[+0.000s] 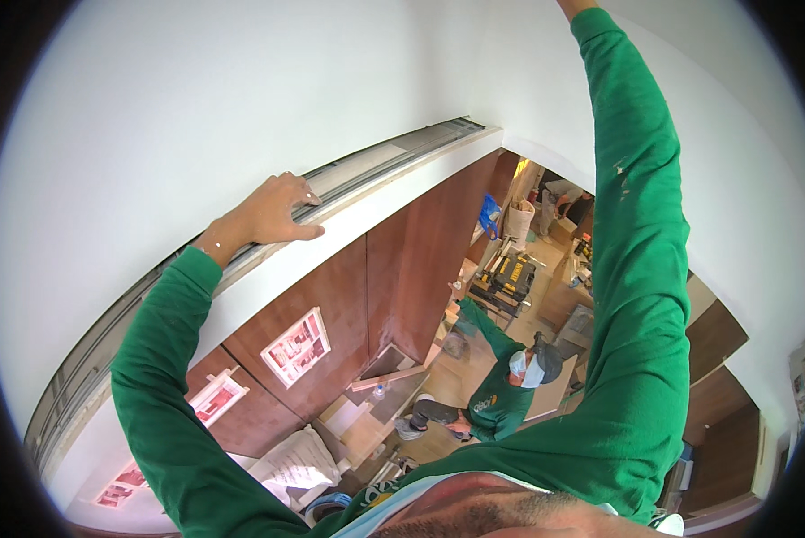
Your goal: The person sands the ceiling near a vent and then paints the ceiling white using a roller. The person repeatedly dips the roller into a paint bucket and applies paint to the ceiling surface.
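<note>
My left hand (271,212) rests on the edge of a long recessed ceiling slot (375,165), its fingers over the dark rails and its thumb along the white border (349,218). Nothing shows between thumb and fingers. The slot runs from lower left to upper right between white painted surfaces. My right arm stretches up in a green sleeve; only the wrist shows at the top edge, and the right hand is out of view. Brown wood panels (349,282) stand below the white border, with printed sheets (297,348) taped on them.
Below, a person (503,397) in a green top, cap and mask reaches towards the panels. Further back, another person (557,198) bends over near a cardboard box (562,231). A DeWalt tool case (512,276), a sack (518,220), a white bag (301,460) and boards stand around the floor.
</note>
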A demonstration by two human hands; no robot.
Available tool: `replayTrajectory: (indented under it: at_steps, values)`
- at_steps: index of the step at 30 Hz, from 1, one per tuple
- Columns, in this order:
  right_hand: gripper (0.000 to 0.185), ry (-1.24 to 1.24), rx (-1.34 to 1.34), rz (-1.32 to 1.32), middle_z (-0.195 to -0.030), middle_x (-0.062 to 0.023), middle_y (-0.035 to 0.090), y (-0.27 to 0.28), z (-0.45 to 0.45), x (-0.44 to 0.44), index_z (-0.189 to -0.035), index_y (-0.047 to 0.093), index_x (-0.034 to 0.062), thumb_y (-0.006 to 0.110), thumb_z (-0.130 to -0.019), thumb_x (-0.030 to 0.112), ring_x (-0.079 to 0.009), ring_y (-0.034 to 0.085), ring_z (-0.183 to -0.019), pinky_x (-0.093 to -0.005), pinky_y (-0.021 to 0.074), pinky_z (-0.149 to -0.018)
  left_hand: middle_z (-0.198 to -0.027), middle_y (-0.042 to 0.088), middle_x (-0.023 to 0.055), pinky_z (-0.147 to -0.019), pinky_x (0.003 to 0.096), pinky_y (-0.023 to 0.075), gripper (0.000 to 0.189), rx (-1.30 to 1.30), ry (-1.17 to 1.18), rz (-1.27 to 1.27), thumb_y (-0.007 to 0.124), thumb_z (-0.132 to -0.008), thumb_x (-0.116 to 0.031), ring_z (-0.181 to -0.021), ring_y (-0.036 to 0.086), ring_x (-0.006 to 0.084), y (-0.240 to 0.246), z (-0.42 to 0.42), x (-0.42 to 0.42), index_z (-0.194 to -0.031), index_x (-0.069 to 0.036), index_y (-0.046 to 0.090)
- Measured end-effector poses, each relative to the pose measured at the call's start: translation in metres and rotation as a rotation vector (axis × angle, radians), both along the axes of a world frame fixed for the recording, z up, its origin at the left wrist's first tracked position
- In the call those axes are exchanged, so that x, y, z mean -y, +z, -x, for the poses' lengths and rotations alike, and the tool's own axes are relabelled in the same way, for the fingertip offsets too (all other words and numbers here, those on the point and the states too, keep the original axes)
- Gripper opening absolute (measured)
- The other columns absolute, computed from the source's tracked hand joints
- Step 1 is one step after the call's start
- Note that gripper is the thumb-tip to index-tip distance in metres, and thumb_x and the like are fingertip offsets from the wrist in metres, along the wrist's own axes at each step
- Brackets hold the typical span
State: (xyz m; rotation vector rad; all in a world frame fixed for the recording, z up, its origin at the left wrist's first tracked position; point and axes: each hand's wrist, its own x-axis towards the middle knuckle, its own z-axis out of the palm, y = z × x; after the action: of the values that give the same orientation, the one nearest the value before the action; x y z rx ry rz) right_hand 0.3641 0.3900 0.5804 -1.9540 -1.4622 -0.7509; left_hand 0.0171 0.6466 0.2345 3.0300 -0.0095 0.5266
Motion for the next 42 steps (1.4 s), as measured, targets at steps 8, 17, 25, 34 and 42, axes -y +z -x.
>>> replayTrajectory:
  at_steps: [8, 17, 25, 34, 42]
  values:
    - [0.045, -0.001, -0.078, -0.134, -0.090, -0.0168, 0.072, -0.056, -0.037, -0.044, -0.133, 0.063, 0.0039, 0.057, -0.101, 0.035, -0.0211, 0.064, -0.063, -0.0354, 0.0544, -0.057, -0.121, 0.064, 0.0173, -0.104, 0.0422, 0.0395, 0.053, -0.039, 0.008, -0.020, 0.073, -0.078, -0.042, -0.118, 0.052, 0.0334, 0.000, -0.001, 0.000, -0.113, -0.002, 0.071]
    - [0.033, 0.127, -0.066, -0.159, -0.111, -0.0226, 0.069, -0.238, -0.019, -0.077, -0.124, 0.069, 0.0108, 0.060, -0.097, 0.028, -0.0444, 0.066, -0.099, -0.0453, 0.0535, -0.087, -0.120, 0.063, 0.0166, -0.103, 0.0405, 0.0401, 0.056, 0.000, 0.008, 0.005, 0.074, -0.077, -0.046, -0.118, 0.051, 0.0329, -0.006, 0.002, -0.004, -0.112, -0.002, 0.073]
    - [0.033, 0.201, -0.142, -0.126, -0.113, -0.0238, 0.068, -0.387, -0.012, -0.042, -0.124, 0.068, 0.0052, 0.056, -0.100, 0.024, -0.0429, 0.065, -0.103, -0.0458, 0.0523, -0.088, -0.118, 0.064, 0.0162, -0.102, 0.0418, 0.0410, 0.053, -0.005, -0.041, 0.002, 0.075, -0.077, -0.042, -0.114, 0.054, 0.0326, 0.004, -0.003, 0.003, -0.111, -0.001, 0.071]
    - [0.033, 0.090, -0.450, -0.516, -0.085, -0.0126, 0.065, -0.463, 0.118, 0.047, -0.120, 0.069, 0.0030, 0.074, -0.089, 0.014, -0.0229, 0.060, -0.071, -0.0343, 0.0496, -0.071, -0.123, 0.064, 0.0159, -0.106, 0.0432, 0.0397, 0.050, 0.011, -0.019, -0.015, 0.076, -0.077, -0.037, -0.120, 0.053, 0.0336, -0.001, -0.005, 0.003, -0.115, -0.004, 0.069]
    - [0.024, 0.123, -1.015, -0.276, -0.072, -0.0009, 0.058, -0.572, 0.255, 0.153, -0.093, 0.066, 0.0047, 0.071, -0.096, 0.028, -0.0098, 0.052, -0.066, -0.0306, 0.0452, -0.061, -0.126, 0.061, 0.0171, -0.109, 0.0449, 0.0400, 0.040, 0.056, -0.087, -0.042, 0.075, -0.081, -0.020, -0.124, 0.052, 0.0355, -0.002, -0.006, 0.002, -0.117, -0.004, 0.067]
